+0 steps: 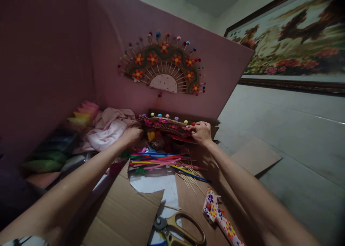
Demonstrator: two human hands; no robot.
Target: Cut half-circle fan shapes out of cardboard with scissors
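Note:
A fan-shaped craft piece (172, 125) with pink flowers and coloured pom-poms on its upper edge is held near the back of the table. My right hand (202, 132) pinches its right end beside a red pom-pom. At the left end my left hand (132, 134) is closed around the edge, its fingertips in shadow. Just in front lie coloured pipe cleaners (161, 161) and thin wooden sticks (188, 179). A finished-looking fan (164, 60) with orange flowers hangs on the pink board above.
Gold-handled scissors (175, 229), a cut cardboard sheet (124, 206) and a flower-patterned glue gun (219, 217) lie in front. Pinkish cloth (107, 129) is heaped at left. The pink board (210, 77) stands behind; a loose cardboard piece (256, 156) is at right.

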